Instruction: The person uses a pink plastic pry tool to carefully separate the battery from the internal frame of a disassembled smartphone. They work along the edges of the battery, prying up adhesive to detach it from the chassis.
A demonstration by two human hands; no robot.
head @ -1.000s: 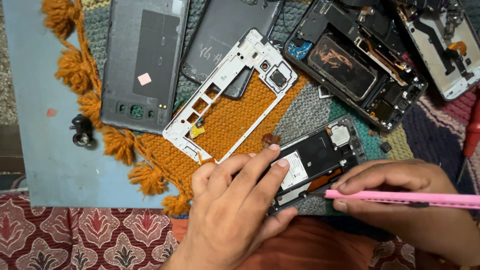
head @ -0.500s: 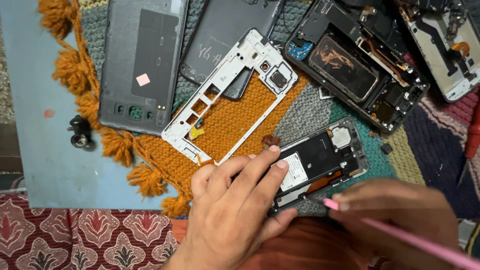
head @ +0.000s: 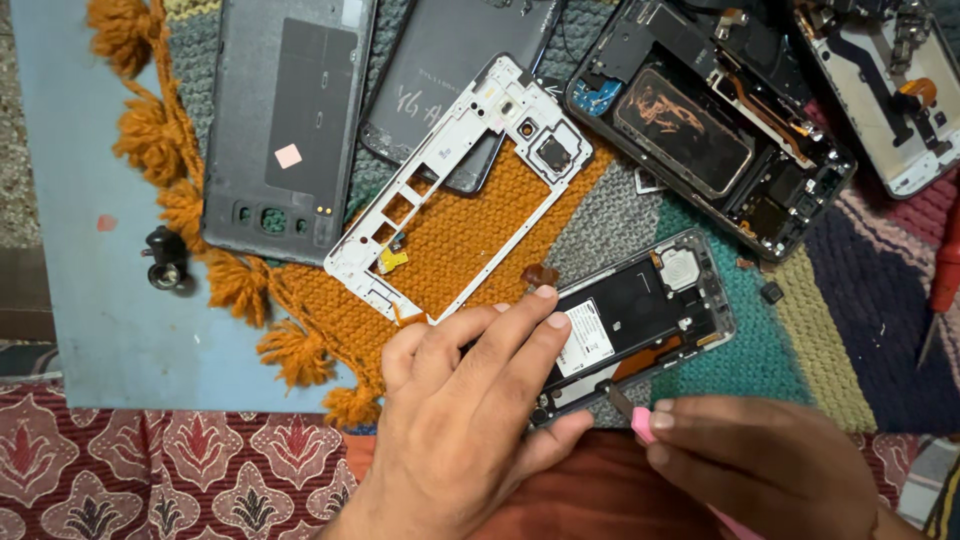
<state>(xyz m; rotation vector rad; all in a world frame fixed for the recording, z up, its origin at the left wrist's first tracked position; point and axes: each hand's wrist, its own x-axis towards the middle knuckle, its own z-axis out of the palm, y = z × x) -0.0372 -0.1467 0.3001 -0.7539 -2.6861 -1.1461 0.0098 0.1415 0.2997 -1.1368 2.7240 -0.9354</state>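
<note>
White label (head: pixel 587 339) inside phone frame (head: pixel 640 320); left hand (head: pixel 470 420) pins frame flat; right hand (head: pixel 770 465) pinches pink tool (head: pixel 642 423).

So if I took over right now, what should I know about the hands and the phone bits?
Left hand presses flat on the opened dark phone body with a white label, steadying it on the knitted mat.
Right hand holds a pink pry tool, its dark tip at the phone's lower edge.
Done: back is off, insides exposed.
Left: prying is under way; the white plastic mid-frame lies apart.
</note>
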